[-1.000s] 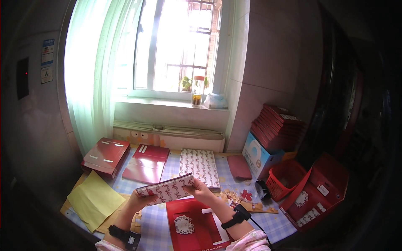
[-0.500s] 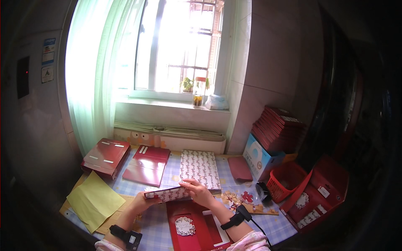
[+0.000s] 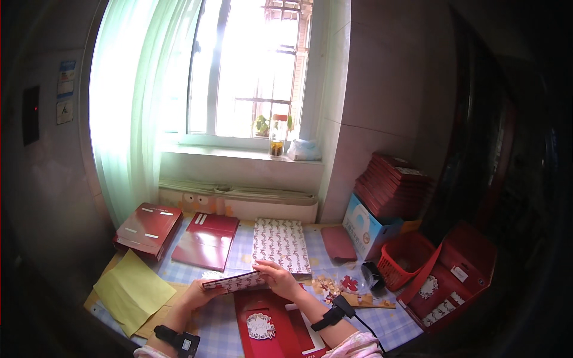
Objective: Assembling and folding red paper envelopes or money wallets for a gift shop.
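Between both hands is a narrow folded card piece (image 3: 242, 280) with a leafy print, tilted above the table. My left hand (image 3: 202, 295) grips its left end, and my right hand (image 3: 278, 279) pinches its upper right corner. Under my hands lies a red folder (image 3: 280, 334) bearing a scalloped white tag (image 3: 261, 326) and a white-edged pocket on its right side; my right forearm covers part of it. Just beyond my hands rests a stack of leaf-patterned sheets (image 3: 280, 241). Beside it is a flat glossy red folder (image 3: 206, 241).
A red folder stack (image 3: 149, 227) and yellow paper (image 3: 132, 292) are on the left. To the right are small loose pieces (image 3: 327, 287), a red basket (image 3: 401, 262), an opened red folder (image 3: 447, 280) and a blue-white box (image 3: 367, 224) under piled red folders (image 3: 394, 185).
The view has shifted slightly, so the table sits a little lower and further left. Both hands still hold the patterned card piece, which now shows its face more narrowly.
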Motion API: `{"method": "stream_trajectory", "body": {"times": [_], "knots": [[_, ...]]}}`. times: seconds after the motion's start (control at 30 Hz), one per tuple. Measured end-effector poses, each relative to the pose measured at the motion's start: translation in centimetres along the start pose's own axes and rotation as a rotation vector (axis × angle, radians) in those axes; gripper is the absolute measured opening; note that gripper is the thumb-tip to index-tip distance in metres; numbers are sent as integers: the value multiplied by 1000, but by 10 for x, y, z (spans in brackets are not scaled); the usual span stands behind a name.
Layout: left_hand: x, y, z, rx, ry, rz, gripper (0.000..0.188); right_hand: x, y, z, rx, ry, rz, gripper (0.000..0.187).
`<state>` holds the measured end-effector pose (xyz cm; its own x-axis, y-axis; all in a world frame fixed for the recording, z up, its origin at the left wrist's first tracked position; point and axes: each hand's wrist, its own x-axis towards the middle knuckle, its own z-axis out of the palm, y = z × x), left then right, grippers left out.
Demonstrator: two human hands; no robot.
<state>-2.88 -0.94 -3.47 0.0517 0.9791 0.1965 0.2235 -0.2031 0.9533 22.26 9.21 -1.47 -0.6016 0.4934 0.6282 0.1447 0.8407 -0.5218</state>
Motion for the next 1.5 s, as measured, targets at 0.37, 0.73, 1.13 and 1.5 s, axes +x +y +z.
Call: {"method": "stream_trajectory", "body": {"times": [0.37,0.73,1.13,1.5], "knots": [[0,9,1,-121,-25,-82,25,-2,0,-2,107,2,258,24],[-1,15,-2,-288,-25,42,20,4,-8,-10,116,67,274,20],[2,-1,-1,-111,38,103,19,7,-12,-13,-194,59,-36,35],[0,10,0,-3,-19,-48,28,2,-6,-5,-208,23,-52,39]]}}
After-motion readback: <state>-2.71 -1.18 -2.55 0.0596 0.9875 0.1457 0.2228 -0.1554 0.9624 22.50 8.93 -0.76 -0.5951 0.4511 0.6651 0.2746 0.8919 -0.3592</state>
